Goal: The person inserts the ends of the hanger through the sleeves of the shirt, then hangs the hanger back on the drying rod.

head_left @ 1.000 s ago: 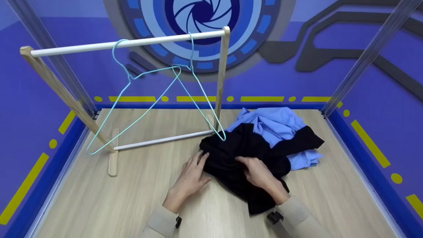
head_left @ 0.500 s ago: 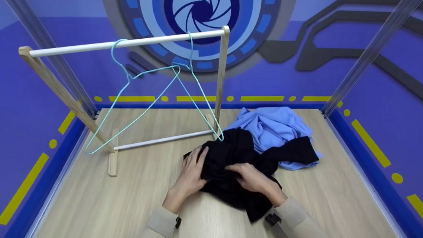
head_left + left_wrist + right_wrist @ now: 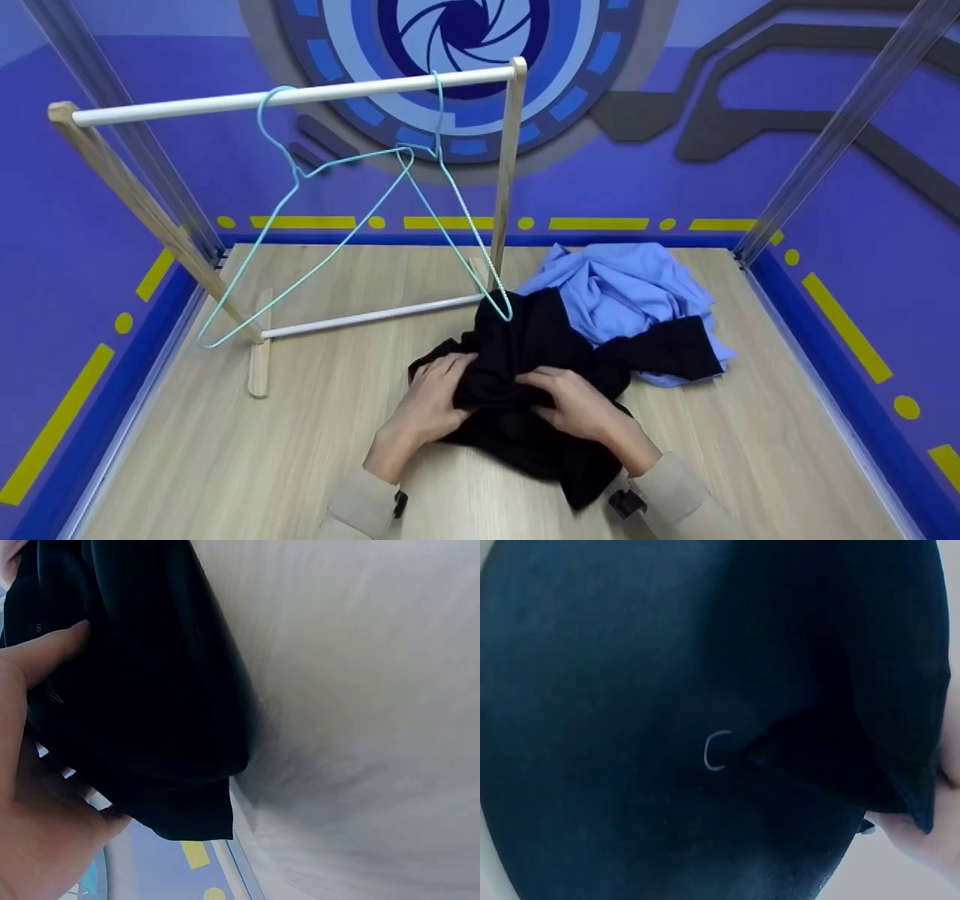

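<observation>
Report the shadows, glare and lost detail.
Head view: pale glare on the tabletop at bottom centre; the black garment loses much fold detail. Left wrist: a soft shadow beside the garment, the tabletop looking washed out and smeared. Right wrist: the garment dim and bluish, a pale C-shaped mark standing out.

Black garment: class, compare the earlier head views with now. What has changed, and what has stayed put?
The black garment has shifted nearer the person and to their left, uncovering more of the blue garment. The left hand, whose thumb was off the cloth, now holds it between thumb and fingers; the right hand stays on it. Rack and hangers look unmoved.
</observation>
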Tool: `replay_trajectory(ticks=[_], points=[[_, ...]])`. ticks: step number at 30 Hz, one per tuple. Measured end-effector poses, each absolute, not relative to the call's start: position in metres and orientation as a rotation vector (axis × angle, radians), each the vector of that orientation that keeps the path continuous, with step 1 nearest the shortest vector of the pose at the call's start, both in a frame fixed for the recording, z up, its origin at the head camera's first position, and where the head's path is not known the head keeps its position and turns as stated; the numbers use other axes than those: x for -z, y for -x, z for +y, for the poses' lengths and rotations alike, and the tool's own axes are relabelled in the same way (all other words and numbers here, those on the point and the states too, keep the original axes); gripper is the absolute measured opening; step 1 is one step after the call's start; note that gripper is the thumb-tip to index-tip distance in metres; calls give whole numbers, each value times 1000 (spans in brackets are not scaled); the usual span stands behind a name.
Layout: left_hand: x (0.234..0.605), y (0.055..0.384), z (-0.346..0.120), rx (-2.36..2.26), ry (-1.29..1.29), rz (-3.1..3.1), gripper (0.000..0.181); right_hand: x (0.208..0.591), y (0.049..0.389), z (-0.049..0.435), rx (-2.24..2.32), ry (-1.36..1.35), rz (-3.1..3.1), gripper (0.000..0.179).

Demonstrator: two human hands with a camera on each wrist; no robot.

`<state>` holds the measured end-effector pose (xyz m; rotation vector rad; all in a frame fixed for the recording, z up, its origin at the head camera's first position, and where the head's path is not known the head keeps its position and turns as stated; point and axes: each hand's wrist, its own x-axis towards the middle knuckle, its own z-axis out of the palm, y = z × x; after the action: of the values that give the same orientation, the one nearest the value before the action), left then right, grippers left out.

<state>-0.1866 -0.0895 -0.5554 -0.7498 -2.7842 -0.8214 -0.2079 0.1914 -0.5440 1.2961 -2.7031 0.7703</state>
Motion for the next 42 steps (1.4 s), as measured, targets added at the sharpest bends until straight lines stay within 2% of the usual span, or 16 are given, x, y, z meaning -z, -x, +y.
replay_trajectory(ticks=[8, 16, 19, 23, 31, 42], points=[[552, 182, -94, 895, 670, -2894, 85, 537, 212, 207, -723, -1016, -2600, 56], [548, 179, -97, 884, 663, -2912, 76, 527, 213, 230, -718, -511, -2887, 103], [548, 179, -98, 850, 666, -2913, 72, 527, 214, 239, -736, -303, -3040, 116], [547, 178, -99, 860, 657, -2949, 76, 535, 218, 245, -732, -158, -3161, 127], [549, 176, -100, 933, 669, -2977, 84, 544, 220, 246, -727, -125, -3203, 122], [551, 178, -100, 938, 655, -2931, 75, 545, 217, 236, -613, -171, -3060, 100]])
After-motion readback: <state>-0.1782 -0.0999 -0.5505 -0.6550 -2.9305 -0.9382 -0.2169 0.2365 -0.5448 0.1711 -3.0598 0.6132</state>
